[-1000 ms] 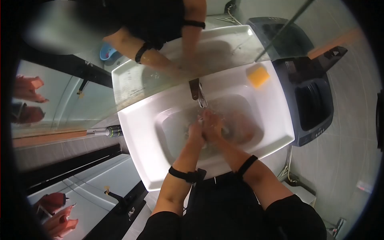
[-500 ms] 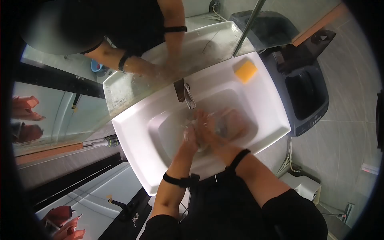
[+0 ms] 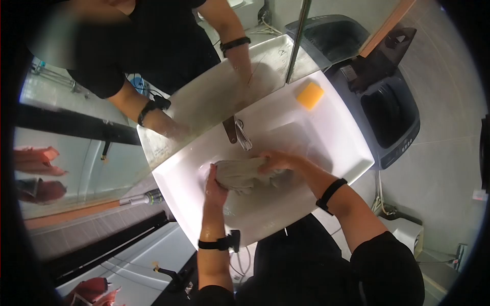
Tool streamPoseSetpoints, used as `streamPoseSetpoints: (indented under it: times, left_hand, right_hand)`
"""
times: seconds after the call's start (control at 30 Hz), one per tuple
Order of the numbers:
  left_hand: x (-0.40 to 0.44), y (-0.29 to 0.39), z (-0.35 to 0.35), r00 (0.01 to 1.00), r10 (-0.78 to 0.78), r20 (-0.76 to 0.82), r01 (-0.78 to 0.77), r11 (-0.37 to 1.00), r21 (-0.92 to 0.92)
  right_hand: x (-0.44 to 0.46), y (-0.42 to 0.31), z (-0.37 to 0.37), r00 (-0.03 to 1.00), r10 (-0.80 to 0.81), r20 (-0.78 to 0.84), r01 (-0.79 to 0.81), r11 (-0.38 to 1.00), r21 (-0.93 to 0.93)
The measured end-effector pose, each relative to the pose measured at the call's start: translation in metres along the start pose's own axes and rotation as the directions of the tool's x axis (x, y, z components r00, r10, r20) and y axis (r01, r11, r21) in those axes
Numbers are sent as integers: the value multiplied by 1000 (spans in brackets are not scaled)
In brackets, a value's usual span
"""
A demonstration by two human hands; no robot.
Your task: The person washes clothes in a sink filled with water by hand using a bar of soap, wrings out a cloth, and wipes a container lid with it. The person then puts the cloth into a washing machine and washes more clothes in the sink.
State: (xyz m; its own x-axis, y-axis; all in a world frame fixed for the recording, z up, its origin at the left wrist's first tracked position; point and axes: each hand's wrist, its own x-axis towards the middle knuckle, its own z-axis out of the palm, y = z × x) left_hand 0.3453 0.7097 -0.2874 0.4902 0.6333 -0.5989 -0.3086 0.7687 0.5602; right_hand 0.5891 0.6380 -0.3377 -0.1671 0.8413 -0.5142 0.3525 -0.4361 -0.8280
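A wet, crumpled grey-white cloth [image 3: 240, 174] is stretched between my two hands over the white sink basin [image 3: 352, 140]. My left hand [image 3: 215, 187] grips its left end, with the thumb along the edge. At the cloth's right part, my right hand [image 3: 278, 161] holds it with bent fingers. Just beyond the cloth is the metal faucet [image 3: 242, 136], with its spout pointing toward the basin. The basin floor beneath the cloth is partly hidden.
A yellow sponge [image 3: 310, 95] lies on the sink's back right ledge. To the right stands a dark grey machine [image 3: 390, 120] with its lid up. A mirror behind the sink reflects my arms. A mop head [image 3: 152, 197] is at the left.
My hands, earlier close together under the faucet, have moved apart. The grey-white cloth now shows clearly between them. The view has shifted a little.
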Motion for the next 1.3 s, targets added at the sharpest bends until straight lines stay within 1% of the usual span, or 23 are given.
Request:
streamPoseSetpoints:
  times: [0.03, 0.1, 0.17, 0.2, 0.23, 0.33, 0.4, 0.47, 0.57, 0.63, 0.67, 0.7, 0.73, 0.8, 0.83, 0.87, 0.93, 1.0, 1.03, 1.1, 1.13, 1.23, 1.3]
  left_hand:
    - [7, -12, -2, 991, -48, -122, 23, 979, -203]
    - [24, -35, -3, 982, -53, -181, 13, 976, -216]
    - [40, -53, 5, 944, -106, -313, 38, 976, -214]
    - [57, -71, -15, 951, -182, -249, 70, 914, -400]
    - [54, -76, -13, 951, -178, -252, 83, 935, -345]
    - [43, -99, 11, 954, -148, -262, 103, 979, -178]
    - [41, -104, 20, 958, -126, -258, 118, 992, -47]
    - [48, -109, 8, 977, -141, 160, 169, 970, -175]
    - [66, -123, -23, 716, 14, 698, 311, 889, -336]
    - [51, -114, -6, 836, -70, 544, 265, 920, -289]
    - [27, -102, 26, 978, -140, 157, 168, 968, -184]
    - [3, -89, 59, 948, -185, -257, 182, 983, -34]
    - [6, -88, 60, 934, -208, -292, 212, 977, -19]
    - [31, -95, 13, 970, -243, 26, 244, 959, -141]
    - [38, -99, -3, 952, -258, 167, 283, 948, -149]
    - [38, -101, -7, 947, -264, 181, 290, 947, -138]
    - [17, -97, 24, 964, -252, -78, 246, 966, -81]
    - [-7, -86, 44, 972, -229, -56, 221, 967, -125]
    - [-16, -72, 46, 968, -241, 76, 251, 947, -198]
    - [-35, -46, 47, 913, -240, 331, 347, 882, -319]
    - [-36, -45, 35, 928, -165, 334, 251, 939, -237]
    - [-37, -44, 14, 962, -43, 271, 86, 985, -150]
    - [-39, -42, 18, 984, -146, 104, 171, 933, -317]
  right_hand:
    - [5, 12, 10, 992, 41, -120, -19, 984, 175]
    - [2, -19, 51, 951, 73, -299, 30, 945, 327]
    - [-5, -45, 93, 862, 8, -506, 106, 975, 197]
    - [-8, -53, 111, 792, -115, -599, 128, 992, -21]
    - [-8, -55, 121, 713, -254, -653, 123, 963, -240]
    - [25, -41, 101, 846, 17, -533, -340, 788, -513]
    - [28, -42, 88, 737, -27, -675, -243, 922, -302]
    - [16, -52, 95, 600, -103, -793, -123, 968, -218]
    - [2, -67, 120, 498, -174, -850, -43, 974, -225]
    - [13, -62, 98, 584, 19, -812, -110, 992, -55]
    - [20, -59, 86, 619, 115, -777, -147, 989, 28]
    - [26, -57, 77, 649, 210, -731, -188, 976, 113]
    - [29, -56, 74, 670, 305, -677, -237, 952, 195]
    - [14, -64, 119, 495, -110, -862, -118, 974, -192]
    - [12, -65, 123, 501, -142, -854, -134, 962, -239]
    - [9, -66, 128, 507, -174, -844, -150, 947, -285]
    - [17, -64, 97, 703, 137, -698, -288, 952, -103]
    - [26, -57, 56, 827, 83, -557, -188, 973, -135]
    - [29, -51, 39, 874, 56, -483, -140, 980, -140]
    - [39, -30, 29, 816, -174, -552, 63, 975, -215]
    - [43, -23, 25, 761, -291, -580, 163, 951, -263]
    - [27, -1, 32, 480, -199, -854, 98, 980, -173]
    - [5, 4, 50, 708, 227, -668, 6, 945, 327]
